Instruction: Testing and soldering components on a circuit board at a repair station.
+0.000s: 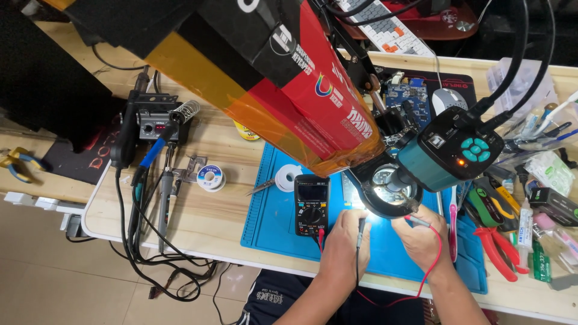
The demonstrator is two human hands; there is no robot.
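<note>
My left hand [344, 239] holds a black test probe [360, 232] with its tip pointed under the lit ring light [385, 194] of a teal microscope camera [448, 153]. My right hand [421, 238] holds a red-wired probe [416, 221], aimed at the same bright spot. Both leads run back to a black multimeter [312, 204] lying on a blue work mat [271, 210], just left of my left hand. What lies under the ring light is hidden by glare and the camera.
A soldering station [153, 123] with irons and cables stands at the left. Solder spools [211, 177] lie near the mat. Red-handled pliers [497, 247], cutters and small bottles crowd the right. A keyboard [385, 24], a mouse [448, 99] and a circuit board [408, 96] sit behind.
</note>
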